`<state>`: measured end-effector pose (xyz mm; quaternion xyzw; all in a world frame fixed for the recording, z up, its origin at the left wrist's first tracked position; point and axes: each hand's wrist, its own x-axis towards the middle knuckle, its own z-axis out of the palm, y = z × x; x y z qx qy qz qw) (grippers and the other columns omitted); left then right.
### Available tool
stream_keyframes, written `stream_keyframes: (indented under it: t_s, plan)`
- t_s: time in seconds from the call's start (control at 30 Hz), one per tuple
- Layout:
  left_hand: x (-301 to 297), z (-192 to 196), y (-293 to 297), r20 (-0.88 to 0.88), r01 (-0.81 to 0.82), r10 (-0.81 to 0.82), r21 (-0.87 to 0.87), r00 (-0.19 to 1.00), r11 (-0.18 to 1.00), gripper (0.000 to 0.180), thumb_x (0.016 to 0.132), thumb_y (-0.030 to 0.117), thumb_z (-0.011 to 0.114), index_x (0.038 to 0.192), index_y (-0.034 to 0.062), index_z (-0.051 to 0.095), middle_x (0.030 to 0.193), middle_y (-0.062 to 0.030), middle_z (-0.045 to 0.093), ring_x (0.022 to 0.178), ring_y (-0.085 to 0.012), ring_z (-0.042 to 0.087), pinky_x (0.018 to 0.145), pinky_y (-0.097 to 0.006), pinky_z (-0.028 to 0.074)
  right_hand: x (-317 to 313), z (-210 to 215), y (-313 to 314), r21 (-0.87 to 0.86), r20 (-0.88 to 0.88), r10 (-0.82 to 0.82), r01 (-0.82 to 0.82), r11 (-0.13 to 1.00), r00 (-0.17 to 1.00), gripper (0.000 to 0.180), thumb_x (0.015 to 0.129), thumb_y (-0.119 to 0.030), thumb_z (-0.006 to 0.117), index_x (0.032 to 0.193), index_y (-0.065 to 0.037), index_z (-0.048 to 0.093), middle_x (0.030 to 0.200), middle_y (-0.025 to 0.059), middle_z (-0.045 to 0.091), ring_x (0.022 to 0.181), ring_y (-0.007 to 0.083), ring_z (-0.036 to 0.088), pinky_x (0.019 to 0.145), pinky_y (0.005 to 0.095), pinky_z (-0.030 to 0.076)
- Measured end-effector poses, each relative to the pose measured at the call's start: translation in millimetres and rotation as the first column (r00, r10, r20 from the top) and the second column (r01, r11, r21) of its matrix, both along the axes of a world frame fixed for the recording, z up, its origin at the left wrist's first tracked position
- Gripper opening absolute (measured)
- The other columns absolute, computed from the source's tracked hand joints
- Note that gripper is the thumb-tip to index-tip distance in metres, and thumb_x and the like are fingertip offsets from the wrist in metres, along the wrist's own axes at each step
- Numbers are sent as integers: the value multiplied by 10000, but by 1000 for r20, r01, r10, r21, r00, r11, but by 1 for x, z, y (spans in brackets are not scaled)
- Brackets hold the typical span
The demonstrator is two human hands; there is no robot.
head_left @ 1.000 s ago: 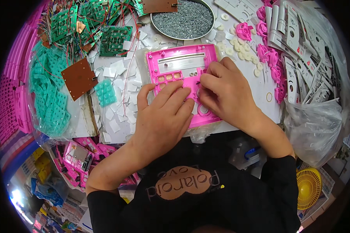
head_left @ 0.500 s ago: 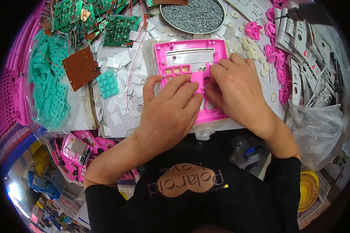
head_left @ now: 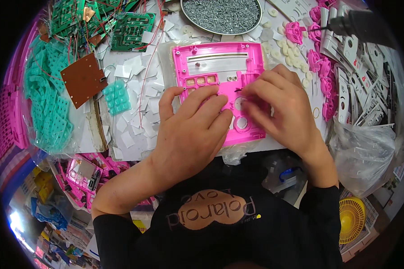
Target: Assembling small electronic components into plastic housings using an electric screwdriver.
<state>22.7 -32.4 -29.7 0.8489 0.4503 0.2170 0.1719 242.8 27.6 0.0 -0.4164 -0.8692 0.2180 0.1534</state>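
Observation:
A pink plastic casing [head_left: 251,127] lies open side up on the table, with a clear strip window, small square openings and two round openings. My left hand [head_left: 191,119] rests across its left part, fingers spread and bent over the square openings, the outermost finger at the left edge. Over the right side is my right hand [head_left: 285,105], its thumb and fingers apart and partly blurred, with nothing visible between them. Beside its index fingertip a small dark piece [head_left: 238,89] sits in the casing. My left fingers hide part of the square openings.
A round pan of screws [head_left: 222,18] stands beyond the casing. Green circuit boards [head_left: 132,31], a brown board [head_left: 83,80] and teal rubber keypads [head_left: 49,98] lie left, among white paper squares. Pink rings [head_left: 326,87] and grey-white panels [head_left: 368,85] line the right; a dark tool [head_left: 361,27] hangs above them.
My right thumb and fingers have opened away from the dark piece, uncovering the round openings. My left hand stays on the casing. The whole view has shifted slightly.

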Motion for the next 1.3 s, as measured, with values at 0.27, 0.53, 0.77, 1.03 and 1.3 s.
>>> stream_keyframes:
  t_s: [0.27, 0.53, 0.77, 1.03, 1.3]
  plan:
    - [1, 0, 0, 4, -8, 8, -1, 1000, 1000, 290, 798, 156, 778, 1073, 107, 698, 1218, -46, 651, 1234, -258, 587, 1063, -538, 299, -8, -1, 0, 48, 163, 17, -25, 999, 987, 147, 769, -98, 755, 869, -78, 649, 872, 62, 639, 865, 301, 577, 766, 422, 456]
    - [0, 2, 1, 1, 10, -10, -28, 1000, 1000, 287, 799, 149, 776, 1070, 97, 697, 1204, -53, 652, 1240, -259, 585, 1068, -543, 299, -17, 1, 2, 84, 298, -6, -20, 996, 955, 182, 787, -185, 755, 870, -51, 662, 832, 73, 682, 889, 293, 616, 756, 430, 435]
    - [-12, 20, 41, 129, 41, -38, -21, 991, 999, 247, 823, 139, 757, 1045, 57, 688, 1122, -87, 679, 1091, -313, 643, 927, -429, 466, -14, 7, 16, -7, 253, 105, -106, 994, 962, 127, 780, -148, 726, 839, -51, 668, 770, 113, 681, 815, 313, 650, 753, 444, 438]
    - [-2, 24, 132, 23, -105, 102, 181, 994, 978, 138, 877, 143, 633, 829, 14, 650, 787, -172, 660, 771, -371, 675, 712, -486, 528, -24, 7, 1, 33, 353, -48, 39, 999, 934, 115, 805, -135, 716, 788, -36, 659, 730, 130, 678, 782, 336, 656, 728, 472, 456]
    - [16, -7, 179, -245, -152, 180, 127, 953, 980, 173, 845, 73, 583, 809, -4, 735, 851, -246, 720, 825, -412, 725, 750, -508, 582, -17, 9, 3, -55, 257, -31, 47, 997, 966, 168, 787, -92, 770, 782, -56, 605, 743, 98, 671, 796, 323, 621, 770, 437, 438]
